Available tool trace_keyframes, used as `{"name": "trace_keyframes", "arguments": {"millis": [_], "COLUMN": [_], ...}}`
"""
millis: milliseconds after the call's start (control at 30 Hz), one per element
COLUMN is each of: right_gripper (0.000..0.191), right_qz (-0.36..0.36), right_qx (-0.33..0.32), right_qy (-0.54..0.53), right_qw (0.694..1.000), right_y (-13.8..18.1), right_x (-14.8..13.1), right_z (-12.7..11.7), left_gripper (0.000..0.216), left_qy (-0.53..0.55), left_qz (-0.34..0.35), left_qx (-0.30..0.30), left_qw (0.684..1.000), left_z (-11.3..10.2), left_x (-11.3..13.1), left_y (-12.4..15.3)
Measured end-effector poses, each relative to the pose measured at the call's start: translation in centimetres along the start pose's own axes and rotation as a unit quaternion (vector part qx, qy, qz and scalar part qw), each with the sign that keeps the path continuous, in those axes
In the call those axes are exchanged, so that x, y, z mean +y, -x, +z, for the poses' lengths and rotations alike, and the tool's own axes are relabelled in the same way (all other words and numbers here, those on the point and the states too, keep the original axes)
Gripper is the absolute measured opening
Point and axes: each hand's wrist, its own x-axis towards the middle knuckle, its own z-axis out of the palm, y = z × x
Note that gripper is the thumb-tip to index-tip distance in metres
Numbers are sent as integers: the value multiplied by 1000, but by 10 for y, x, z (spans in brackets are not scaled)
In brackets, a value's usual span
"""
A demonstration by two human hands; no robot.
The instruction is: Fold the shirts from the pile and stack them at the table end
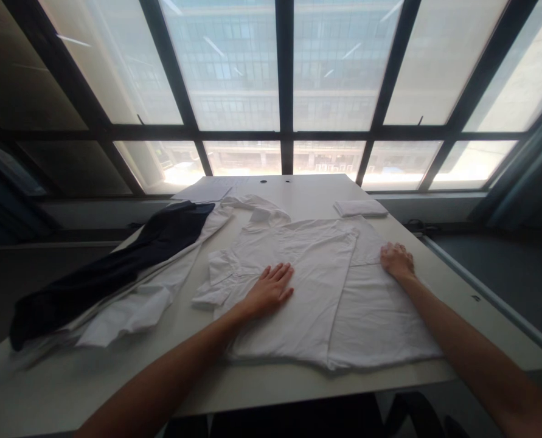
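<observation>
Spread flat and gripping nothing, the left hand rests on the white shirt; the right hand curls at its right side, any pinch unclear. Beneath is a white table. Dark clothing lies left of the shirt, a folded cloth beyond its far right corner.

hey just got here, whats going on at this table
A person has both hands on a white garment spread out on the white table. The left hand lies flat on it, palm down; the right hand is curled at its right side, its grip unclear. To the left lie a dark garment and more white cloth. A folded white cloth sits farther back on the right.
</observation>
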Motion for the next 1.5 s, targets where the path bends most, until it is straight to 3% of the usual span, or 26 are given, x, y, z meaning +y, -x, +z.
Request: {"name": "trace_keyframes", "arguments": {"millis": [67,133,233,300,400,867,1100,1500], "right_gripper": [54,56,56,55,57,57,61,55], "right_qz": [-12,-68,-184,-203,-178,-159,-41,-65], "right_qx": [39,67,13,-39,-67,-73,-72,-50], "right_qy": [1,-11,-44,-44,-17,-34,13,-6], "right_qw": [999,995,982,977,982,984,996,997], "right_y": [1,3,3,1,-1,-3,5,4], "right_x": [-3,-6,-10,-10,-8,-8,-14,-10], "right_z": [-1,-2,0,2,7,4,3,2], "left_gripper": [63,63,63,64,64,63,63,62], "left_qy": [1,2,4,5,6,8,11,18], "left_qz": [1,0,-2,0,4,0,1,5], "left_qx": [-1,0,1,1,-1,-4,-1,2], "left_qw": [1000,1000,1000,1000,1000,1000,1000,1000], "left_z": [1,2,2,2,2,-4,-2,-3], "left_x": [-1,-2,-2,-2,-3,0,-2,-3], "left_y": [-1,-1,-1,-1,-1,1,0,0]}}
